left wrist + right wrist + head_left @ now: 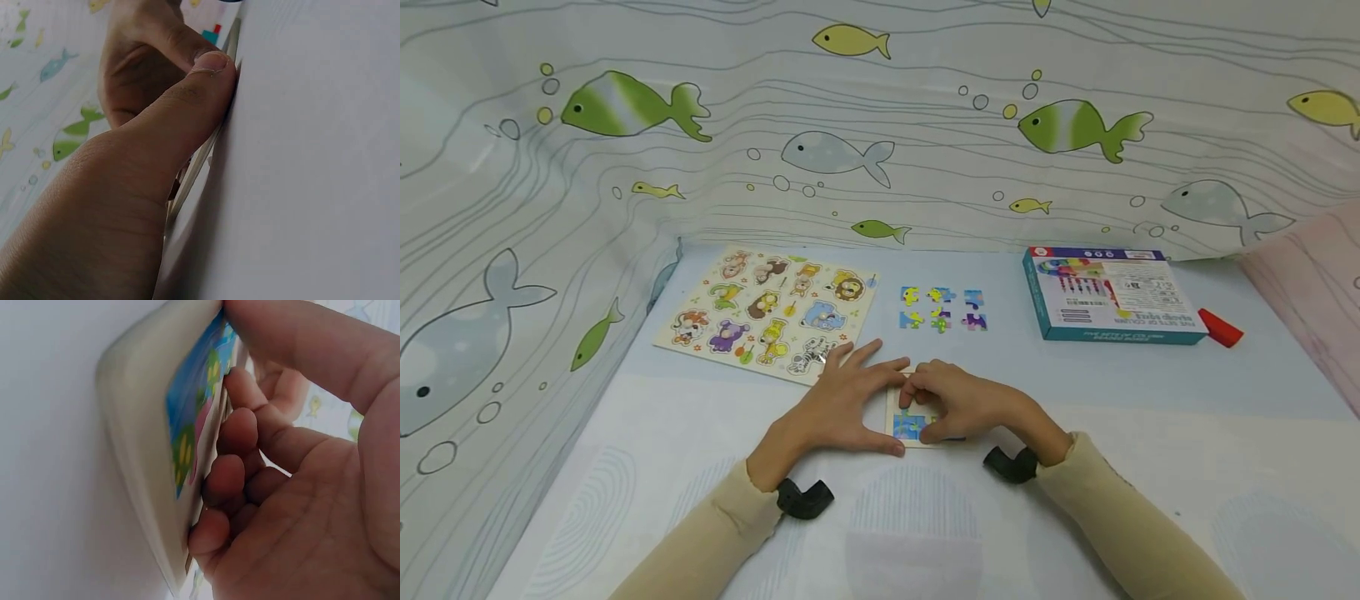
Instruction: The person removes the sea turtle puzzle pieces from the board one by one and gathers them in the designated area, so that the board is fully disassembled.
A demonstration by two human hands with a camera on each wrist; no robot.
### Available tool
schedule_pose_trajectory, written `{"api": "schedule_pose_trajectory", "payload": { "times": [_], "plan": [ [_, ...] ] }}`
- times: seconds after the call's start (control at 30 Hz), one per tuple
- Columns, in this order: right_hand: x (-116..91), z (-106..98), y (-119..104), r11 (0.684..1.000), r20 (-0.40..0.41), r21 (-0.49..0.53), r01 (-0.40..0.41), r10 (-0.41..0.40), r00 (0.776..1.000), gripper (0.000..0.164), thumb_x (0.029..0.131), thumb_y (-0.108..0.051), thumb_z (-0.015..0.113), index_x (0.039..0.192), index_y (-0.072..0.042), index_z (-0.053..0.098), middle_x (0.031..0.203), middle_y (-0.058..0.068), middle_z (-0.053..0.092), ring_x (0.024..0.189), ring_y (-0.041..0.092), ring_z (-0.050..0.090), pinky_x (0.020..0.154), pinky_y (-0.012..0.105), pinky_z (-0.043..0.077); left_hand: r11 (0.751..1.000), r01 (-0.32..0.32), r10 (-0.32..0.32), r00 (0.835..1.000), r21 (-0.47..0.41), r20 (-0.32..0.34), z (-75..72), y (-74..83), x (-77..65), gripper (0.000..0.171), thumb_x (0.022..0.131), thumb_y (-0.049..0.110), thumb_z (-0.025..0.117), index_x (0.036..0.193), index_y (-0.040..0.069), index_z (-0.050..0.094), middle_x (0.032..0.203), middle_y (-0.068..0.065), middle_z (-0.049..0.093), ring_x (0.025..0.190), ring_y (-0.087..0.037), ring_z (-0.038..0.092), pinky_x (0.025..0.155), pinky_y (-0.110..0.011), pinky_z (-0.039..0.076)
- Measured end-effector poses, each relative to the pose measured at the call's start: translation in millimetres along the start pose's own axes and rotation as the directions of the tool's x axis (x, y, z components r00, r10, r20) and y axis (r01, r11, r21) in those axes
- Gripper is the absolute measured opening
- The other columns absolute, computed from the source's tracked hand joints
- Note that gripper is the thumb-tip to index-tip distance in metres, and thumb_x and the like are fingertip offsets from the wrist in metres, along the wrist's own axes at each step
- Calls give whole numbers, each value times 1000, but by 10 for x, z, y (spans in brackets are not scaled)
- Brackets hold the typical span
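Note:
My left hand spreads its fingers at the left side of a small jigsaw tray. Its thumb lies along the tray's near edge; the index finger reaches the far corner. Over the tray bends my right hand, with curled fingers touching the tray floor. Right thumb and index finger are close around a blue jigsaw piece, partly hidden by the hand. Several fitted pieces form a blue, green and pink picture along the tray's near side.
Loose jigsaw pieces lie in two rows beyond the tray. An animal puzzle board lies to the left, its near corner close to the left fingertips. At the back right are a flat game box and a red object.

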State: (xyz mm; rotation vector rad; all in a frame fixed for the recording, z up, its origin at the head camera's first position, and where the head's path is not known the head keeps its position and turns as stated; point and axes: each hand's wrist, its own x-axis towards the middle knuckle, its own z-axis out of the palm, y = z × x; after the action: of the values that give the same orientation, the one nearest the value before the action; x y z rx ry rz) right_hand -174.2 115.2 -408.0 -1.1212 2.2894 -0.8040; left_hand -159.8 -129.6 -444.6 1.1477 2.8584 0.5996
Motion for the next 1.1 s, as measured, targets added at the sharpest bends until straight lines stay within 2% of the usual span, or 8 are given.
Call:
{"api": "schedule_pose_trajectory", "payload": {
  "times": [0.4, 0.6, 0.8, 1.1],
  "plan": [
    [31, 40, 11, 1000, -10, -3, 2, -2, 1000, 38, 78, -18, 83, 110, -18, 63, 99, -3, 57, 97, 15, 45, 89, 35, 34, 1000, -5, 5, 1000, 4, -10, 17, -9, -1, 83, 69, 81, 72, 135, 32, 61, 158, 10, 47, 157, -33, 23, 120, -61, 10],
    [35, 38, 20, 999, -7, 47, 2, -2, 1000, 35, 82, -16, 81, 110, -17, 60, 100, -3, 56, 100, 16, 46, 93, 40, 33, 1000, 3, -3, 1000, 10, 2, 11, -7, -1, 91, 68, 82, 72, 143, 33, 56, 158, 11, 46, 157, -32, 23, 121, -61, 10],
    [32, 20, 22, 995, 12, 103, -13, 12, 1000, 30, 86, -9, 75, 110, -17, 61, 101, -5, 61, 101, 15, 51, 96, 42, 35, 1000, 6, -6, 1000, 3, 4, 10, 0, -8, 91, 69, 82, 72, 144, 33, 56, 159, 12, 46, 157, -33, 22, 121, -61, 9],
    [44, 27, 12, 995, 4, 97, 8, -9, 1000, 29, 88, -8, 73, 114, -17, 63, 98, -6, 62, 95, 13, 53, 91, 39, 35, 1000, 3, -3, 1000, 20, 2, 14, -3, -5, 92, 69, 83, 70, 144, 32, 55, 159, 12, 45, 157, -32, 22, 121, -60, 9]
  ]
}}
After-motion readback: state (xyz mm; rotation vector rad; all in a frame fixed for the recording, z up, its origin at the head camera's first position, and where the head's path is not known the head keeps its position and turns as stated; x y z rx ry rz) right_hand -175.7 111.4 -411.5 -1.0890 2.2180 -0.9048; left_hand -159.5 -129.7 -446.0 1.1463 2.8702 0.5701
